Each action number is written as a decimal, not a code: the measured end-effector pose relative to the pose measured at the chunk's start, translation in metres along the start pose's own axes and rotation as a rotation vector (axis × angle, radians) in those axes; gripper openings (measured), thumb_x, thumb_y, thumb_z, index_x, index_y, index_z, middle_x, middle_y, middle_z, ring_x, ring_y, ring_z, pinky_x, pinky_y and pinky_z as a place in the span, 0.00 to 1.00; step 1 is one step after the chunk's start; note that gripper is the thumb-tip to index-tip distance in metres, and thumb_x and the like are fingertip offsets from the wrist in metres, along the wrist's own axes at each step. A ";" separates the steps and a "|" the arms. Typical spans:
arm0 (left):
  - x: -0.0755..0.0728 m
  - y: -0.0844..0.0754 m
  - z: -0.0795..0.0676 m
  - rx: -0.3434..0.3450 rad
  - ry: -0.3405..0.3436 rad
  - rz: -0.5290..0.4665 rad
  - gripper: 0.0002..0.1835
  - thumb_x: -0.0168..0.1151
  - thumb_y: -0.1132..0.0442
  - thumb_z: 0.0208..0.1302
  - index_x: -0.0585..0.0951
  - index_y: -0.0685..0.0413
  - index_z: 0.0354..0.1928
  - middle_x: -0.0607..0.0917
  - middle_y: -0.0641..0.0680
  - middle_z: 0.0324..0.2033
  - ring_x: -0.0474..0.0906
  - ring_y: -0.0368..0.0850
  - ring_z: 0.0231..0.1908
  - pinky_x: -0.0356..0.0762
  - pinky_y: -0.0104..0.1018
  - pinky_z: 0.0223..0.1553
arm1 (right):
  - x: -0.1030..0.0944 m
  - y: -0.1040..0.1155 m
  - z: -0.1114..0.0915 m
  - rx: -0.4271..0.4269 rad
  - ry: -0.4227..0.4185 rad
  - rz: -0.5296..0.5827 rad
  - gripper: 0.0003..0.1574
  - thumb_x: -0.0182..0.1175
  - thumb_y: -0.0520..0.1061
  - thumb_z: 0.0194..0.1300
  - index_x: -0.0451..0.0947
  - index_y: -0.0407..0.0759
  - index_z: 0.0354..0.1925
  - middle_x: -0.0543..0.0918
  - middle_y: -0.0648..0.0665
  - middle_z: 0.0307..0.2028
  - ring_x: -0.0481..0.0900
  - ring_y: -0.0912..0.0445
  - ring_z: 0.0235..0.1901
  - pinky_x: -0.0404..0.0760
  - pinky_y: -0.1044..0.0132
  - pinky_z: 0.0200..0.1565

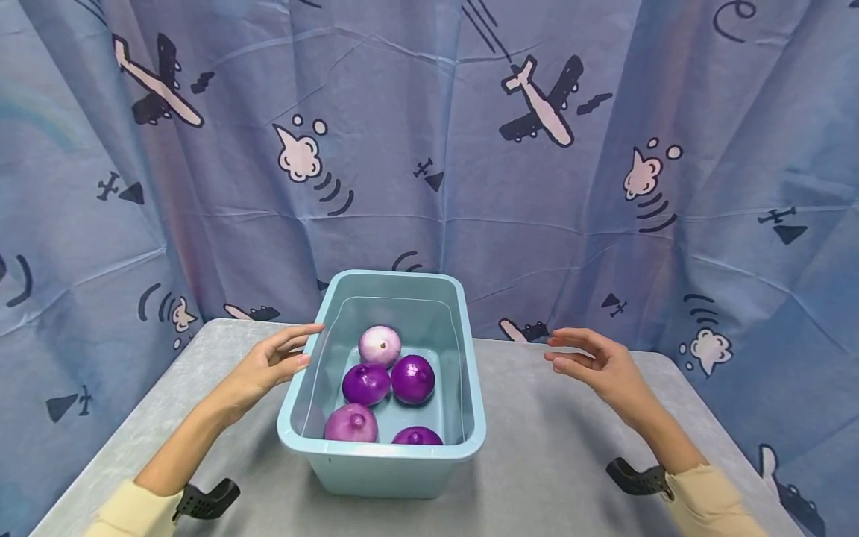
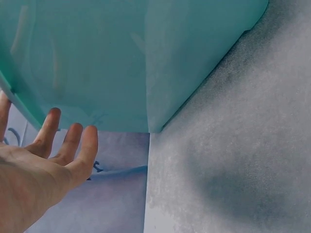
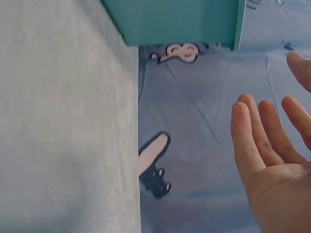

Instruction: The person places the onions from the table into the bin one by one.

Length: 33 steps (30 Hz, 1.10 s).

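Observation:
A light teal plastic bin (image 1: 382, 468) stands on the table and holds several purple onions (image 1: 412, 379). One paler onion (image 1: 379, 346) lies toward the back of the bin. My left hand (image 1: 271, 363) is at the bin's left rim, fingers loosely bent and spread; whether the fingertips touch the rim I cannot tell. In the left wrist view those fingers (image 2: 87, 150) stand beside the bin's wall. My right hand (image 1: 600, 369) hovers to the right of the bin, apart from it, holding nothing. In the right wrist view its fingers (image 3: 250, 138) are relaxed and separated.
The grey-white table (image 1: 530, 447) extends on both sides of the bin. Behind it hangs a blue curtain (image 1: 403, 149) printed with airplanes. A dark strap (image 1: 208, 500) is on the left wrist and a similar strap (image 1: 637, 477) on the right.

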<state>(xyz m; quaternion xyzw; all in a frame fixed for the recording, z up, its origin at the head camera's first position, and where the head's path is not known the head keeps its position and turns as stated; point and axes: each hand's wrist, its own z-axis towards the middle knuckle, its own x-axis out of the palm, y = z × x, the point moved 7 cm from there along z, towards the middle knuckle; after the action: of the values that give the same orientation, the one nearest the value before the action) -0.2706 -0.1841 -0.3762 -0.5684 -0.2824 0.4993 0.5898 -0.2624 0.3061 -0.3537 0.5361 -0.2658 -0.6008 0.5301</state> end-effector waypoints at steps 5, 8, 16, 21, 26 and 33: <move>0.000 -0.001 0.000 0.012 0.008 -0.004 0.27 0.59 0.62 0.75 0.69 0.54 0.73 0.70 0.66 0.68 0.72 0.59 0.62 0.76 0.45 0.55 | -0.018 -0.011 -0.011 0.035 -0.049 -0.079 0.28 0.66 0.42 0.71 0.73 0.38 0.65 0.81 0.42 0.56 0.85 0.53 0.50 0.84 0.63 0.44; 0.000 -0.001 0.000 0.015 0.008 -0.002 0.27 0.59 0.62 0.75 0.69 0.55 0.73 0.70 0.66 0.68 0.72 0.59 0.62 0.76 0.43 0.55 | -0.027 -0.016 -0.019 0.052 -0.061 -0.094 0.28 0.65 0.42 0.71 0.72 0.37 0.65 0.82 0.45 0.54 0.85 0.55 0.49 0.84 0.64 0.44; -0.001 -0.001 0.000 0.003 -0.003 0.003 0.27 0.59 0.61 0.75 0.69 0.55 0.73 0.70 0.66 0.68 0.72 0.59 0.62 0.75 0.48 0.55 | -0.061 -0.030 -0.038 0.098 -0.154 -0.223 0.29 0.67 0.46 0.71 0.73 0.40 0.65 0.81 0.48 0.56 0.80 0.67 0.51 0.77 0.76 0.47; 0.001 0.000 0.001 0.006 0.005 -0.003 0.27 0.59 0.62 0.75 0.69 0.55 0.73 0.70 0.66 0.68 0.73 0.57 0.61 0.76 0.45 0.55 | -0.080 -0.040 -0.051 0.117 -0.212 -0.246 0.29 0.67 0.46 0.70 0.73 0.42 0.66 0.80 0.52 0.55 0.78 0.71 0.50 0.77 0.77 0.45; 0.001 0.000 0.001 0.001 -0.002 0.007 0.27 0.59 0.61 0.75 0.70 0.55 0.73 0.71 0.66 0.67 0.73 0.57 0.61 0.76 0.44 0.54 | -0.093 -0.049 -0.060 0.110 -0.281 -0.178 0.27 0.67 0.41 0.70 0.74 0.42 0.65 0.81 0.57 0.51 0.83 0.68 0.46 0.80 0.75 0.42; 0.002 0.000 0.000 0.002 0.003 -0.001 0.27 0.58 0.61 0.75 0.69 0.55 0.73 0.70 0.66 0.68 0.73 0.58 0.61 0.77 0.44 0.54 | -0.106 -0.074 -0.065 0.263 -0.354 -0.323 0.41 0.68 0.54 0.68 0.65 0.39 0.71 0.75 0.41 0.61 0.78 0.65 0.52 0.76 0.80 0.39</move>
<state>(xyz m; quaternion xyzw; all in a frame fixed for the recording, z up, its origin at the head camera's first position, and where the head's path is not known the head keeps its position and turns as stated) -0.2697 -0.1825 -0.3763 -0.5684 -0.2815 0.4984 0.5910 -0.2429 0.4419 -0.3997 0.5224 -0.3412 -0.7222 0.2984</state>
